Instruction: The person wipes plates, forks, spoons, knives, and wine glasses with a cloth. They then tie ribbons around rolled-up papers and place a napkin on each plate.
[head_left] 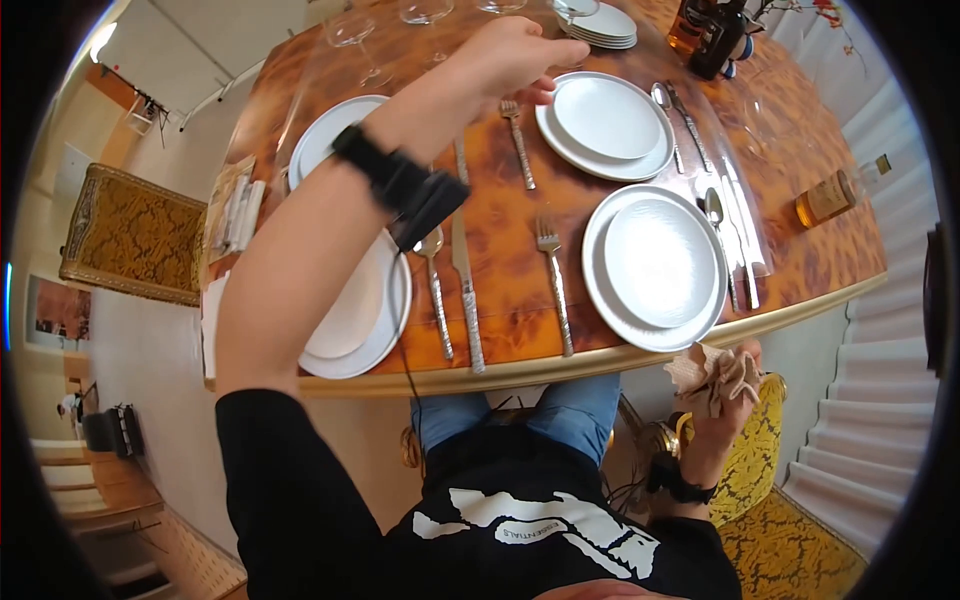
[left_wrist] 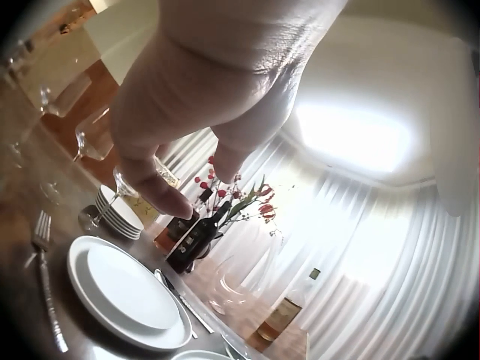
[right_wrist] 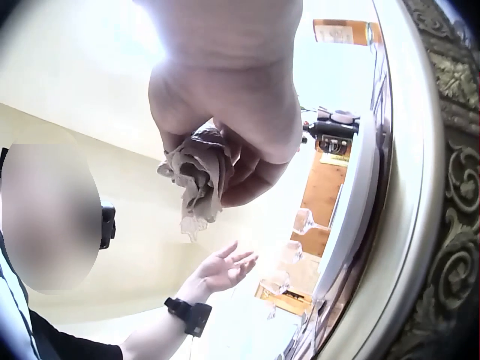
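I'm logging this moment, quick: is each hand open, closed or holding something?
Left hand: open, holding nothing.
Right hand: closed, holding a crumpled napkin.

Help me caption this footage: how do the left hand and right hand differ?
The left hand holds nothing; the right hand grips a crumpled tan wad. The left hand hovers over the table; the right hand is just off its near edge. Both wrists wear black devices.

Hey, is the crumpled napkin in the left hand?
No, the right hand holds the crumpled napkin in its curled fingers.
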